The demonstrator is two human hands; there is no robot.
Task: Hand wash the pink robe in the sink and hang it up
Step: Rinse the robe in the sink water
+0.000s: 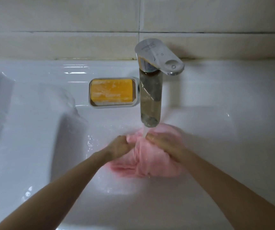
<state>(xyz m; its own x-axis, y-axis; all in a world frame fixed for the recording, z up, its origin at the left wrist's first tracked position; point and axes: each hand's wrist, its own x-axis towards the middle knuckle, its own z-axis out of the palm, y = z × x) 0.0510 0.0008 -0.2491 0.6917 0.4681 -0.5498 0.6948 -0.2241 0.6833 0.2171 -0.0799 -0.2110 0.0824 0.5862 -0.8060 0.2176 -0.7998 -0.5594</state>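
Pale wall tiles (67, 17) are running behind the white sink (34, 130) I am looking down into. My left hand (119, 148) is curling into a fist on the pink robe (150, 163), and my right hand (164, 146) is closing over the top of the same bunch. The robe is lying wadded in the basin, directly under the chrome faucet (151, 97), and a thin stream of water (144, 132) is falling onto the cloth between my two hands. I am seeing only a crumpled mass; no sleeve or collar is showing, and the fabric under my right palm is hiding from me. Both forearms are running out of the bottom edge. Motion blur is softening the fingertips, so I cannot tell how deep the grip goes. Left of the faucet, an orange soap bar (111, 90) is sitting in a grey soap dish (112, 105) on the sink's back ledge, well apart from the robe. Droplets are glinting on the basin wall near my left wrist.
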